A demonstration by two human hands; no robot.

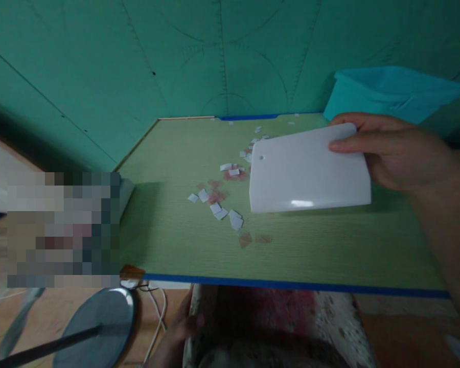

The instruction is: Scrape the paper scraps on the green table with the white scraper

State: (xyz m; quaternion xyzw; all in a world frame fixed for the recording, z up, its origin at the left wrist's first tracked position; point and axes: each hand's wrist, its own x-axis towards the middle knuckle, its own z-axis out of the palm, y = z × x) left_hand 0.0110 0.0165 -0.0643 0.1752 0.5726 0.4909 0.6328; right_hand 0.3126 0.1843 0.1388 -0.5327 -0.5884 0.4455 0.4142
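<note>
My right hand (398, 148) holds a glossy white plastic panel (310, 171) by its right end, thumb on the top face and fingers underneath. The panel has a rounded front edge and a small hole near its left end, and it is held over the light green table (168, 245). Small white paper-like pieces (235, 220) and reddish see-through scraps (216, 197) lie scattered left of it. Below the front edge, my left hand (182, 327) is closed on the left rim of a stained, speckled container (331, 327). Part of that hand is in shadow.
A turquoise bin (387, 94) stands at the back right, against the green wall (253, 56). Blue trim (291, 286) runs along the table's front edge. At lower left are a round dark stand base (99, 317), a white cable (157, 306) and a blurred-out patch.
</note>
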